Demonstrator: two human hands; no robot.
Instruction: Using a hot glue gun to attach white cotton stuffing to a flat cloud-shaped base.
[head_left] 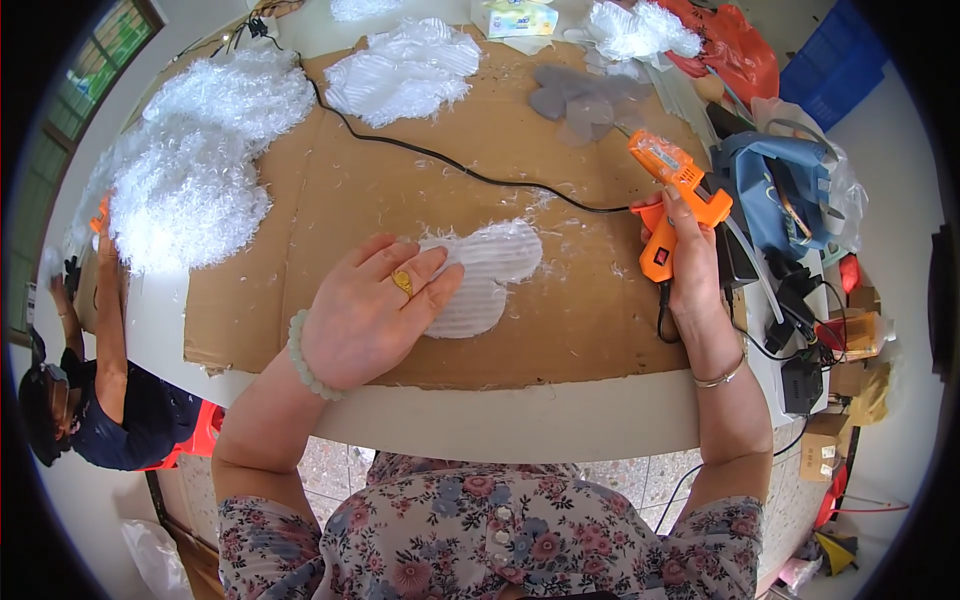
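Observation:
My left hand [365,320] lies with outstretched fingers over a white, ribbed, lobed piece [500,255] with fringed edges. The hand covers the left part of this piece, which rests flat on a brown cardboard sheet [330,215]. In my right hand [690,260] is an orange glue gun [715,210], held by its handle at the right edge of the cardboard. Its front end points up and away, toward some grey translucent cut pieces [580,100]. From the gun's side, a black cord [430,155] runs across the cardboard to the far left.
White shaggy material [190,170] is heaped at left, with another white pile [405,70] at the back. A tissue pack [515,18] and red plastic bag [735,50] lie beyond. A blue bag [770,185] stands right. Another person [120,400] works at left.

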